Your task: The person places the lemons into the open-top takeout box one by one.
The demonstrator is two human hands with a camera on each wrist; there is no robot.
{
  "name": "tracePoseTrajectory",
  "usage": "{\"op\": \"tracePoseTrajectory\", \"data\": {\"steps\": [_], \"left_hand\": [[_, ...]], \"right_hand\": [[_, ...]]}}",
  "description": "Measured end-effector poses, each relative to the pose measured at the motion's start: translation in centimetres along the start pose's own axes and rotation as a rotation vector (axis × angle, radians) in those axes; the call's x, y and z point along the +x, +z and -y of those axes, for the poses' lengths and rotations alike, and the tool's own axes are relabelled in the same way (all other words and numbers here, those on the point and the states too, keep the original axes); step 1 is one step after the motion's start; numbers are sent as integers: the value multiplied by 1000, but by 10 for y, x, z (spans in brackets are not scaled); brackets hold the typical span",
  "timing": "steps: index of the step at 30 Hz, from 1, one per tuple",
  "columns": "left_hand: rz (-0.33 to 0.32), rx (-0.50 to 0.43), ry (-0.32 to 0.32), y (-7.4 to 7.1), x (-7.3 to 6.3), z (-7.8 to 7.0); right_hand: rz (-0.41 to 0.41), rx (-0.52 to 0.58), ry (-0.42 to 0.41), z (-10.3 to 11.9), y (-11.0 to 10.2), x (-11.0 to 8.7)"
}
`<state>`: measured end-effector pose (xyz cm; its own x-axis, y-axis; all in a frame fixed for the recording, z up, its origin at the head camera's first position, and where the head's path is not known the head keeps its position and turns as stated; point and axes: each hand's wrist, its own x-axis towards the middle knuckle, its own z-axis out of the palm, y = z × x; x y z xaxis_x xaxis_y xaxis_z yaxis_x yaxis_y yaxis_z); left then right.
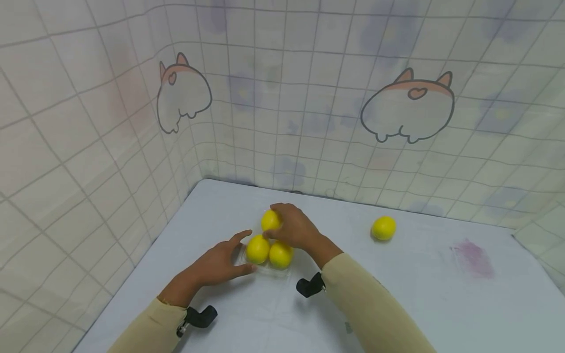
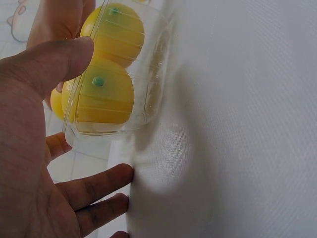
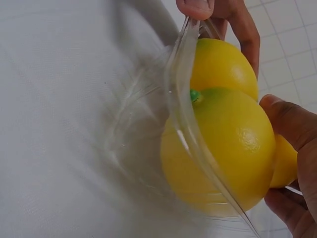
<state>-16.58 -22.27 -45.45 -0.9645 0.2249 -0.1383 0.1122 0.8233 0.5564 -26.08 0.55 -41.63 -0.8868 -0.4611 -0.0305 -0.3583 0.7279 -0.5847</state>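
Note:
A clear plastic box (image 1: 269, 269) sits on the table with yellow lemons in it; two lemons (image 1: 258, 249) fill its near part. My left hand (image 1: 220, 262) is spread along the box's left side, its thumb (image 2: 79, 57) at the rim and the other fingers stretched out. From the right, my right hand (image 1: 295, 228) pinches a third lemon (image 1: 270, 220) between thumb and fingers, at the back of the box. Green stem ends (image 3: 196, 95) show on the near lemons through the clear wall. In the right wrist view that third lemon is partly hidden behind them.
Another lemon (image 1: 383, 228) lies apart on the white-covered table (image 1: 423, 294), to the right of the box. A pinkish stain (image 1: 473, 259) marks the cloth farther right. Checked fabric with cartoon drawings hangs along the back (image 1: 309, 122) and left side.

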Motion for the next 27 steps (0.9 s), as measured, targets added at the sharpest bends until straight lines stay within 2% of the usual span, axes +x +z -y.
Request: {"op": "tracePoseTrajectory", "data": {"steps": [8,13,21,27], "left_hand": [[-4,4,-1,0,0,-1],[-9,13,2,-1,-2,-2],[-11,16,-2,-2,-2,-3],[-9,14,-13,0,-1,-3]], "right_hand": [[25,-38,9,0,3,3],[36,-15,37,0,4,1],[32,-17,-12,-2,5,2],[31,-17,-2,1,5,2]]}}
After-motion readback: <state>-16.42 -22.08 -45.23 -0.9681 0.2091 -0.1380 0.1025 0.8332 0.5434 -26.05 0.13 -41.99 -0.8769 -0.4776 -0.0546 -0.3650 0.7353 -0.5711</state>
